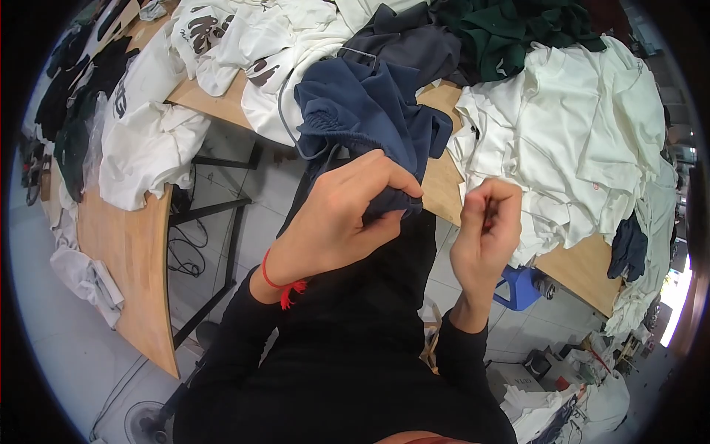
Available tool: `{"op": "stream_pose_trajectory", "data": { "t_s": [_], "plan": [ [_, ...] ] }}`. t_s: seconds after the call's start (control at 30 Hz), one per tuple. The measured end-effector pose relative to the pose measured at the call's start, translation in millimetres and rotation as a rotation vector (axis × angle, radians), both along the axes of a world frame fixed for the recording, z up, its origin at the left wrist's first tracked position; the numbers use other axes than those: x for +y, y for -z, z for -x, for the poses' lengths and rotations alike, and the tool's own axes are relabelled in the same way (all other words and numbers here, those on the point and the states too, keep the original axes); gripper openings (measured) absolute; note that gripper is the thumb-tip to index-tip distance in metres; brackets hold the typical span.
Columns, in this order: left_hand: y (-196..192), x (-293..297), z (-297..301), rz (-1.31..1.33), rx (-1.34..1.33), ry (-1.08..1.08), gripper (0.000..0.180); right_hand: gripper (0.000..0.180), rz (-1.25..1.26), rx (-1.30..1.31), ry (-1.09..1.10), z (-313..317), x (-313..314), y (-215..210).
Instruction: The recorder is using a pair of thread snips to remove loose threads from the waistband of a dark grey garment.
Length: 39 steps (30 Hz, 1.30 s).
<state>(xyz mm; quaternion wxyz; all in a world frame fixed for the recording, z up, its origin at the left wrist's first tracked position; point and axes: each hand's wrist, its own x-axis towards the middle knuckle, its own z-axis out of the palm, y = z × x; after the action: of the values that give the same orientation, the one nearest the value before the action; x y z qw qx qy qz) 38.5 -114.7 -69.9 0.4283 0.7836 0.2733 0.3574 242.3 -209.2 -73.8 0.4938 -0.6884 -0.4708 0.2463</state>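
Observation:
Between thumb and fingers my left hand (344, 203), a red string bracelet at its wrist, pinches the edge of a navy blue garment (362, 103). That garment has a gathered elastic waistband and a grey-blue drawcord (285, 111), and it spreads over the table edge toward me. Its kind is not fully shown; the band and cord look like those of shorts or trousers. Apart from it, to the right, my right hand (488, 229) is raised with fingers curled and thumb pressed in. Whatever it may hold is too small or hidden to make out.
White garments (562, 133) are heaped on the right table, with dark green cloth (510, 29) behind. Printed white garments (244, 37) lie at the far left. A wooden table (126, 259) stands left, a blue stool (518, 288) under the right table, a fan (148, 422) at lower left.

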Motion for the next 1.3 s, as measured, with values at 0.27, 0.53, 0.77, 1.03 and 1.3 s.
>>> {"op": "stream_pose_trajectory", "data": {
  "t_s": [0.27,0.53,0.77,1.03,1.3],
  "plan": [
    [6,4,3,0.19,-0.189,0.061,0.032,0.036,-0.333,-0.358,-0.305,14,13,-18],
    [-1,5,2,0.111,-0.19,0.069,0.034,0.034,-0.368,-0.486,-0.337,14,17,-28],
    [0,4,3,0.079,-0.163,0.069,0.032,0.033,-0.38,-0.472,-0.333,14,17,-24],
    [-3,4,0,0.059,-0.17,0.05,0.031,0.032,-0.48,-0.485,-0.359,12,21,-15],
    [-3,4,-1,0.119,-0.147,0.05,0.03,0.03,-0.513,-0.522,-0.357,11,22,-13]
  ]
}}
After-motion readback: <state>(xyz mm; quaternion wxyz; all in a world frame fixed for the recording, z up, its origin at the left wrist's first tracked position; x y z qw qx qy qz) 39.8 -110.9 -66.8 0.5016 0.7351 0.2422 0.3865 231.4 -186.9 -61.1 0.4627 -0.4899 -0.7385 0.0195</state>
